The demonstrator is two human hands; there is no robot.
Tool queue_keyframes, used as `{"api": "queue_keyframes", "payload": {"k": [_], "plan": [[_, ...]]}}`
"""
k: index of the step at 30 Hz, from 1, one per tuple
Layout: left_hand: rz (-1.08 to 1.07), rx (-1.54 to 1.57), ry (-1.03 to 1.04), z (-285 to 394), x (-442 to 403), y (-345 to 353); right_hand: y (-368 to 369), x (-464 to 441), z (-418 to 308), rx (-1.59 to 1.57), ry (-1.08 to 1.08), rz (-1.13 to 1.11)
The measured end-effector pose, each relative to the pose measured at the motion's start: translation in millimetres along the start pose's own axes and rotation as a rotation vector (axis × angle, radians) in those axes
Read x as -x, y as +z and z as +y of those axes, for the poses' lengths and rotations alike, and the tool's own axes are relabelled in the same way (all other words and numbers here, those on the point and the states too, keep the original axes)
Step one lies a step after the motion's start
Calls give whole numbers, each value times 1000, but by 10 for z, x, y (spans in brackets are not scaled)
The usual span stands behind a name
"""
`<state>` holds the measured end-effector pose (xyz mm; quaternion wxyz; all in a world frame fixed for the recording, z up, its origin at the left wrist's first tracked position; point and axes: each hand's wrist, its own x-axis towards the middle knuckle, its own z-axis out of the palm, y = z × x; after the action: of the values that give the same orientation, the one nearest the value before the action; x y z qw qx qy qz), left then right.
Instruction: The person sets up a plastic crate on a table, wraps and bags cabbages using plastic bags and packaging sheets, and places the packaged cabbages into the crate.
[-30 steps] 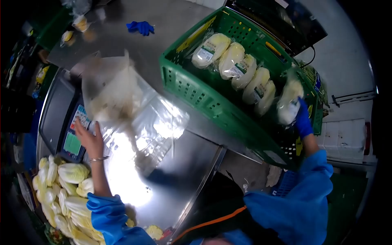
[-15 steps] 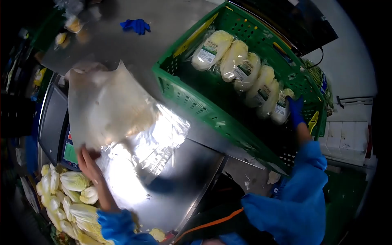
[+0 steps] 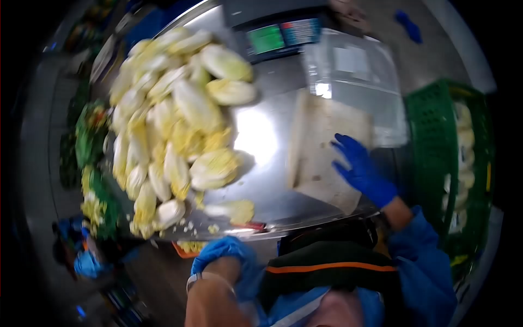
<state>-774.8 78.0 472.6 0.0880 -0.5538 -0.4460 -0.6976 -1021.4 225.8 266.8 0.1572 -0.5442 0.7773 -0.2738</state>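
Note:
My right hand (image 3: 357, 166), in a blue glove, is spread over a pale, stained sheet (image 3: 321, 144) on the metal table. Whether its fingertips touch the sheet I cannot tell. My bare left hand (image 3: 210, 308) is raised close to the camera at the bottom edge, its fingers out of sight. A white band circles that wrist. Beyond the sheet lie clear plastic bags (image 3: 376, 87), partly covered by it. Left of the sheet, napa cabbages (image 3: 196, 106) are heaped. A red-handled tool (image 3: 250, 224) rests by the table's front edge.
A scale with a green display (image 3: 267, 39) stands at the back. To the right is a green crate (image 3: 430, 120) holding several bagged napa cabbages (image 3: 464, 141). A blue glove (image 3: 408, 26) lies at the far right. Green bags with leaves (image 3: 98, 201) are at the left.
My view has swung left. My right hand has left the bagged cabbage in the crate and is over the sheet. The raised sheet now lies down; my left hand has come back toward me.

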Motion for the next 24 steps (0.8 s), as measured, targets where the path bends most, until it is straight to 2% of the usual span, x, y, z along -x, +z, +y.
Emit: {"api": "queue_keyframes", "payload": {"k": [1,2,3,5,8,10,13,16,20,21,22,23,24], "plan": [[-301,-151,-45,234,-38,350,413,14,5,84,-50,-124],[-120,-320,-127,353,-449,297,765,70,-25,124,-3,-264],[-94,-420,-163,462,-404,444,923,170,-76,74,44,-355],[-30,-598,-234,684,-265,766,1060,278,-164,201,52,-437],[97,-644,-238,911,-64,988,969,97,-429,-141,172,-142],[102,-676,-205,1025,41,1090,933,-333,-848,-142,-82,-177],[81,-707,-151,1140,172,1184,1252,-1096,-1509,-42,-458,-150],[-7,-652,-99,1274,349,1134,1773,-1539,-1754,147,-557,-140],[-240,-296,-266,1502,772,812,1945,-1715,-1808,118,-511,-354],[241,-287,-6,1372,1183,926,1904,-1691,-1792,-107,-337,-439],[521,-241,-40,1443,1345,755,1854,-1647,-1768,-327,-154,-517],[462,-241,-114,1489,1678,422,1790,-1609,-1734,-544,38,-586],[887,-721,-160,1413,2072,324,1661,-1561,-1698,-779,187,-636]]}}
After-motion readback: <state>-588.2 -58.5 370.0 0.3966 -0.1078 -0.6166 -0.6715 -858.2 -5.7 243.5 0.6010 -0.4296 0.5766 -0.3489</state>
